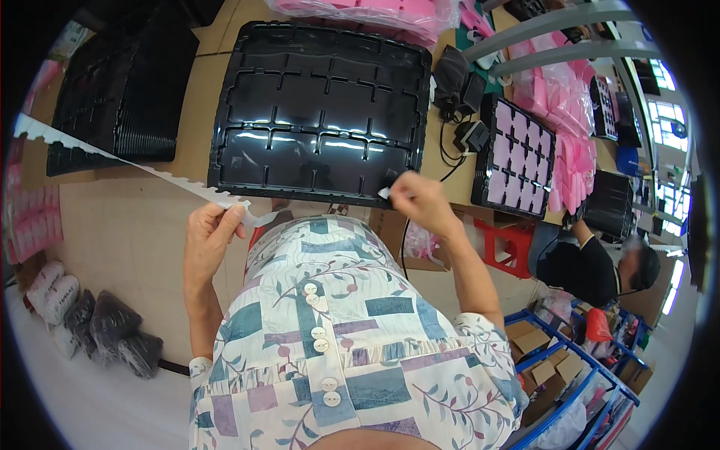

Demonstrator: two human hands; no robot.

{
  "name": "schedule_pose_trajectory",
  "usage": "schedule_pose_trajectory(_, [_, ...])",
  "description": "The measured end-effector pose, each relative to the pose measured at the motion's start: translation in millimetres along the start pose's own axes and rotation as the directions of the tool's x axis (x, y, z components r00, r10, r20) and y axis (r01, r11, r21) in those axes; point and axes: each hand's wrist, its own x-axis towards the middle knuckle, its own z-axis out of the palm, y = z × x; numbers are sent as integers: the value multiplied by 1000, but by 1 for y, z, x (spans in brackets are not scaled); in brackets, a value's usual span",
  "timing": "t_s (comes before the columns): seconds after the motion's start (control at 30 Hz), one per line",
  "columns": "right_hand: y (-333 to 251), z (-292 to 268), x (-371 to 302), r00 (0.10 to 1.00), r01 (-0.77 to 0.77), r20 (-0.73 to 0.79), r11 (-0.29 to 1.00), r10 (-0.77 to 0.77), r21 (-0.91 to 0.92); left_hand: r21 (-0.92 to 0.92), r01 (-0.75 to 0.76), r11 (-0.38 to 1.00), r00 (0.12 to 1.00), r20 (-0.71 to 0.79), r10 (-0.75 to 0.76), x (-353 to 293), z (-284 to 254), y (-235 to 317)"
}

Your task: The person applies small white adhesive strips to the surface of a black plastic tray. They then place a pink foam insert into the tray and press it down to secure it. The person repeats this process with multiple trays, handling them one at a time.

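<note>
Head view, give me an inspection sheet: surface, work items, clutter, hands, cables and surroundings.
Surface: tan table, largely covered.
Work items: large black tray; white strip with a notched edge; small white piece.
Clutter: stack of black trays at left; smaller black tray with pink pieces at right.
Hands: left hand pinches the strip; right hand pinches the small piece by the large tray's near right corner.
Cables: black cable looping beside black adapters.
Surroundings: co-worker at right; bags on the floor at left.

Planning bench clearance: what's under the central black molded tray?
Tan tabletop shows left of the black molded tray; directly beneath is covered, so more stacked trays can't be ruled out.
</note>
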Motion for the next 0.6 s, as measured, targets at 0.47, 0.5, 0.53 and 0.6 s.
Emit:
schedule_pose_trajectory(0.47, [175,-3,-263,418,-898,-245,357,875,-257,-216,-154,964,818,-576,2,18,-79,-74])
schedule_pose_trajectory(0.5, [179,1,-263,299,-929,-225,229,927,-292,-236,-189,953,791,-612,5,20,-78,-69])
schedule_pose_trajectory(0.53, [190,7,-282,426,-859,-343,255,838,-444,-244,-187,951,794,-608,0,21,-77,-66])
schedule_pose_trajectory(0.6, [219,29,-322,670,-674,-473,204,571,-710,-256,-182,949,798,-602,-9,22,-79,-62])
